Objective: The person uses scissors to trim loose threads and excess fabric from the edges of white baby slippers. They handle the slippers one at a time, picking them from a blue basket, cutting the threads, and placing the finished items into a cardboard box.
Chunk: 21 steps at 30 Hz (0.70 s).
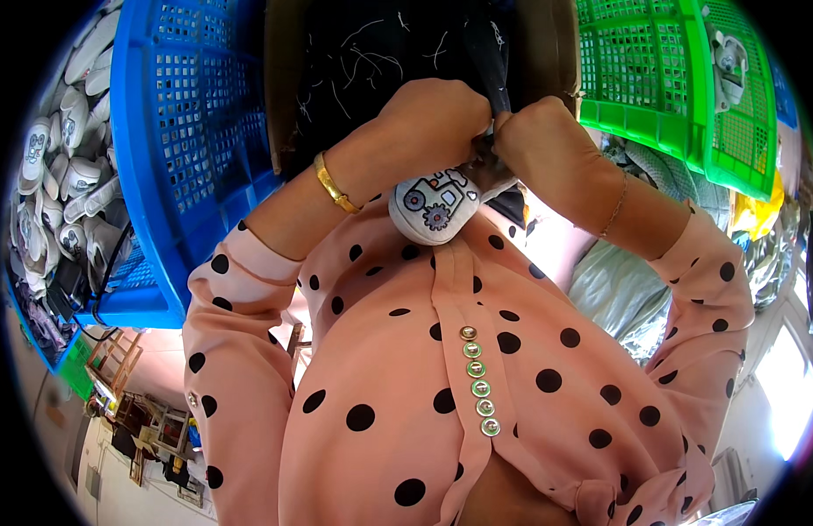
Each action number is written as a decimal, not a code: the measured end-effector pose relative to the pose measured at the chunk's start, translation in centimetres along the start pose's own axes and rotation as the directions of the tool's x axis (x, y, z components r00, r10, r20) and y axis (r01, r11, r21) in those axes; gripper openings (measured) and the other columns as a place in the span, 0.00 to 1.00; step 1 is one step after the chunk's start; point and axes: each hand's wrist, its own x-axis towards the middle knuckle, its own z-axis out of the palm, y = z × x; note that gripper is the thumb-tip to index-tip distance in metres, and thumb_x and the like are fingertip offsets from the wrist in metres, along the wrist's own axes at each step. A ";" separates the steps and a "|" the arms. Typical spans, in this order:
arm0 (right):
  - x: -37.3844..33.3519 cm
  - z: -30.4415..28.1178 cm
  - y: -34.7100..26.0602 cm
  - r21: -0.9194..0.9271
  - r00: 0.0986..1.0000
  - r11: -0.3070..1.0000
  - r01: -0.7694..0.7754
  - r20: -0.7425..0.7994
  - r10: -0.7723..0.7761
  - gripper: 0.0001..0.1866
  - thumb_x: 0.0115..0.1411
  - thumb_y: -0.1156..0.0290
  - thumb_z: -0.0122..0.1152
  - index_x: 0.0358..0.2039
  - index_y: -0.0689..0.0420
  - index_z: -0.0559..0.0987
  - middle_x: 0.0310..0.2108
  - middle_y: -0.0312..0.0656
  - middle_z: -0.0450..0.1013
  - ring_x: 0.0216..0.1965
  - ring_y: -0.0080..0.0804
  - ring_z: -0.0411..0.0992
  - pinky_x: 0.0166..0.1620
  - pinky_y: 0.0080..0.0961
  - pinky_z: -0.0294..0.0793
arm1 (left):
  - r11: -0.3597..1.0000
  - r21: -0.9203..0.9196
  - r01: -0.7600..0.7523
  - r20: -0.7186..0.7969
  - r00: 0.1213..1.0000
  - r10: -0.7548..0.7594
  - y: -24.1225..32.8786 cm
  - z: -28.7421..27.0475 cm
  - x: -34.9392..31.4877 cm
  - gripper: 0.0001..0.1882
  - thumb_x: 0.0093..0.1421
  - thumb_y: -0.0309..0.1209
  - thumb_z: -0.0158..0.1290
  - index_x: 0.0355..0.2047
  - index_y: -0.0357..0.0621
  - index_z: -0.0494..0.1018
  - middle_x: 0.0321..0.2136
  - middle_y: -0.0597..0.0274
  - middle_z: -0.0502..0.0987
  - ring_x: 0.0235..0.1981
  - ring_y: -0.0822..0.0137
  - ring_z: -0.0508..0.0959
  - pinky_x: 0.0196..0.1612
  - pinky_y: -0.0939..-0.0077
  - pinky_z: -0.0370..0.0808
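White small shoe [435,209], printed with a cartoon vehicle, was held against the chest between both hands. Left hand [442,118] was closed over its top; right hand [540,140] was clenched on a dark tool [487,158] at its edge. Trimming or finishing was judged underway; steady grip was called for next. Blue crate [187,131] and green crate [670,79] were seen behind.

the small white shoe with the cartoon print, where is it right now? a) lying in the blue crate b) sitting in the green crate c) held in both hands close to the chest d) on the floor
c: the white shoe is gripped between the left hand and the right hand, just above the polka-dot blouse, outside the blue crate and the green crate.
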 end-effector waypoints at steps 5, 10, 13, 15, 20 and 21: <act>0.5 -0.4 -0.6 -0.009 0.998 1.000 -0.015 0.063 0.015 0.04 0.47 0.69 0.65 0.21 0.43 0.80 0.16 0.22 0.69 0.22 0.22 0.72 0.22 0.23 0.59 | 1.000 0.000 -0.028 -0.052 0.998 0.028 -0.1 0.5 -0.4 0.06 0.49 0.30 0.58 0.28 0.46 0.83 0.23 0.53 0.80 0.26 0.55 0.80 0.31 0.65 0.77; 0.5 -0.5 -0.2 -0.001 0.998 0.999 0.052 0.020 -0.052 0.04 0.47 0.68 0.66 0.20 0.43 0.79 0.16 0.22 0.69 0.21 0.22 0.72 0.22 0.24 0.59 | 0.997 -0.079 -0.019 -0.079 0.997 0.013 -0.8 1.0 -1.0 0.06 0.52 0.29 0.57 0.27 0.45 0.83 0.23 0.53 0.80 0.26 0.56 0.80 0.32 0.70 0.77; 0.1 -1.5 0.4 0.090 0.998 0.996 -0.026 -0.059 0.031 0.07 0.53 0.61 0.65 0.24 0.47 0.78 0.15 0.26 0.71 0.20 0.27 0.74 0.21 0.26 0.63 | 0.934 -0.357 -0.027 -0.151 0.988 -0.029 -2.6 1.4 -2.7 0.06 0.58 0.27 0.55 0.33 0.42 0.81 0.30 0.54 0.81 0.29 0.62 0.81 0.35 0.76 0.77; 0.1 -2.1 0.9 0.333 0.980 0.936 -0.113 -0.121 0.161 0.14 0.56 0.53 0.63 0.28 0.52 0.77 0.15 0.32 0.72 0.21 0.32 0.76 0.21 0.29 0.67 | 0.734 -0.678 0.027 -0.261 0.925 -0.275 -3.7 2.2 -4.3 0.06 0.62 0.25 0.52 0.37 0.39 0.78 0.35 0.54 0.81 0.34 0.66 0.81 0.39 0.77 0.76; 0.8 0.3 1.2 0.883 0.957 0.467 -0.051 -0.090 0.275 0.27 0.59 0.47 0.60 0.44 0.60 0.73 0.21 0.45 0.75 0.24 0.40 0.77 0.29 0.32 0.74 | 0.974 -0.094 0.205 -0.904 0.393 -0.170 -4.2 2.4 -7.9 0.10 0.61 0.25 0.53 0.44 0.43 0.75 0.45 0.56 0.79 0.49 0.57 0.75 0.53 0.67 0.70; 0.9 1.2 0.7 0.946 0.956 0.324 -0.020 -0.076 0.283 0.25 0.59 0.51 0.62 0.46 0.58 0.73 0.24 0.46 0.76 0.25 0.38 0.77 0.30 0.29 0.74 | 0.979 -0.088 0.182 -0.901 0.405 -0.156 -3.8 2.3 -8.3 0.11 0.60 0.25 0.53 0.44 0.44 0.76 0.46 0.57 0.78 0.51 0.56 0.74 0.54 0.66 0.69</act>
